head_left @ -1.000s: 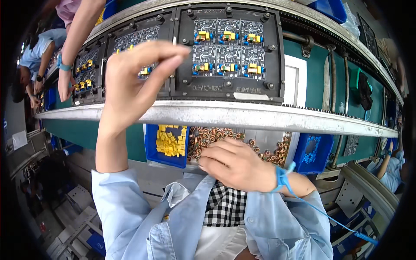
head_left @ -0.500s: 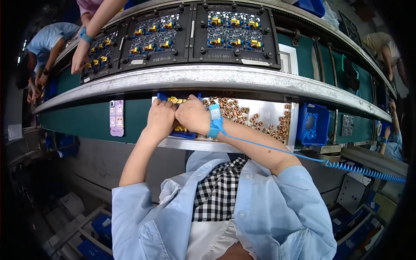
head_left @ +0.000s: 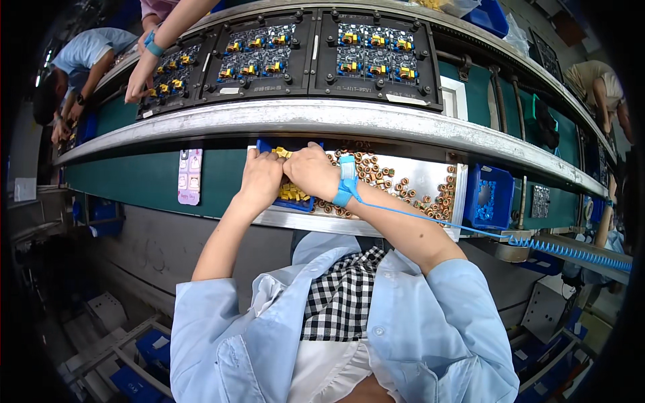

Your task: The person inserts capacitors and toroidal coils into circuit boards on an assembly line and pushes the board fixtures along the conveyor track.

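My left hand (head_left: 263, 176) and my right hand (head_left: 312, 174) meet over a small blue bin (head_left: 300, 206). Their fingers are curled and pressed together at the tips. Whatever they pinch is hidden behind the knuckles. Small yellow block-shaped parts (head_left: 293, 193) lie in the bin beneath them. To the right of the bin, many copper-wound ring coils (head_left: 406, 191) are spread over a metal tray (head_left: 430, 172). Around my right wrist sits a blue strap (head_left: 346, 185) with a coiled cord running off to the right.
A metal rail (head_left: 269, 115) runs just beyond my hands. Behind it stand black fixtures (head_left: 376, 91) holding circuit boards with yellow parts. Another person's hand (head_left: 140, 82) reaches over the left fixture. A patterned phone (head_left: 189, 176) lies left; a blue bin (head_left: 488, 196) of blue parts stands right.
The whole view has shifted slightly, so the scene sits a little further right. My hands stay together over the bin, and more of its yellow parts show between them.
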### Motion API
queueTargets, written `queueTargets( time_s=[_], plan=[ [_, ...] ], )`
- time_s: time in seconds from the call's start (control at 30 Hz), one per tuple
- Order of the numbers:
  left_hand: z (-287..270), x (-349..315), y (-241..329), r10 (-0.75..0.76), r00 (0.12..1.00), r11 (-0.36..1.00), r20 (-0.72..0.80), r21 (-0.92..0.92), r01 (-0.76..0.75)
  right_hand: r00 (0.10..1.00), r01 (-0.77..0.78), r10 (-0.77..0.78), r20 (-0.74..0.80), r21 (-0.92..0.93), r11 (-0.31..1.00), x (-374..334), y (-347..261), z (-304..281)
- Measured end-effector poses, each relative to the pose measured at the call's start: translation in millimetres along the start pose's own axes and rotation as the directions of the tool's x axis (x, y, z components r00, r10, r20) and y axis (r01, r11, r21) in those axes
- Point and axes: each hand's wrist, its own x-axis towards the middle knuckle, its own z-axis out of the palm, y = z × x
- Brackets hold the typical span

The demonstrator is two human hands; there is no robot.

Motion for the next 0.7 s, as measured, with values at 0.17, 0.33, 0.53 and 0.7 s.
queueTargets(
  time_s=[0.17, 0.33, 0.53, 0.7],
  plan=[
    [6.1, -4.4, 1.7, -0.047, 0.994, 0.998, -0.094, 0.039, 0.051, 0.992, 0.054, -0.061, 0.109, 0.067, 0.996, -0.9, 4.4, -6.6],
    [-1.2, -3.5, 15.1, -0.142, 0.989, 0.990, 0.034, -0.007, 0.142, 0.997, 0.063, -0.071, 0.036, 0.189, 0.980, -11.1, 10.8, -29.2],
    [1.2, 2.1, 29.1, -0.113, 0.989, 0.968, -0.100, -0.234, 0.087, 0.982, -0.017, 0.145, -0.125, 0.696, 0.718, -26.6, 40.4, -97.9],
    [7.8, 7.2, 26.5, -0.110, 0.994, 0.928, 0.025, -0.356, 0.112, 0.952, -0.221, 0.302, 0.043, 0.780, 0.585, -33.6, 86.9, -147.2]
  ],
)
